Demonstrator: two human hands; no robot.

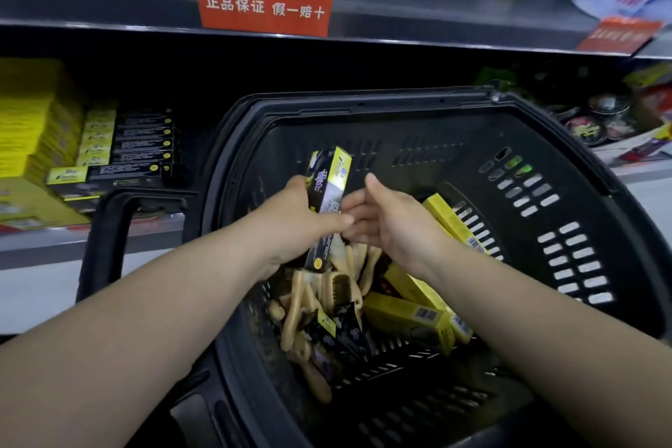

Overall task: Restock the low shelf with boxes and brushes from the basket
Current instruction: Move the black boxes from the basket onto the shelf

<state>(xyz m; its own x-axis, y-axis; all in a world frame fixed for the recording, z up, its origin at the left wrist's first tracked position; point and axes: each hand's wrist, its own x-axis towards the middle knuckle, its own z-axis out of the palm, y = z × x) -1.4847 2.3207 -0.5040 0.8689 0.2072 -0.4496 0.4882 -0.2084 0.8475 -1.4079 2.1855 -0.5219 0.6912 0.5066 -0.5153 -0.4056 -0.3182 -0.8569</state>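
A black plastic basket (567,171) fills the middle of the view. Inside lie several wooden brushes (338,284) and yellow boxes (403,316). My left hand (298,218) grips a long black-and-yellow box (329,185) and holds it upright above the brushes. My right hand (385,218) is beside it with relaxed fingers touching the box's lower side. On the low shelf (156,225) at the left, matching black-and-yellow boxes (127,153) are stacked next to a pile of yellow boxes (32,142).
The basket's handle (109,240) stands in front of the low shelf. An upper shelf (400,25) with a red label (263,5) and bottles overhangs. Round tins (596,120) and packets sit on the shelf at the right.
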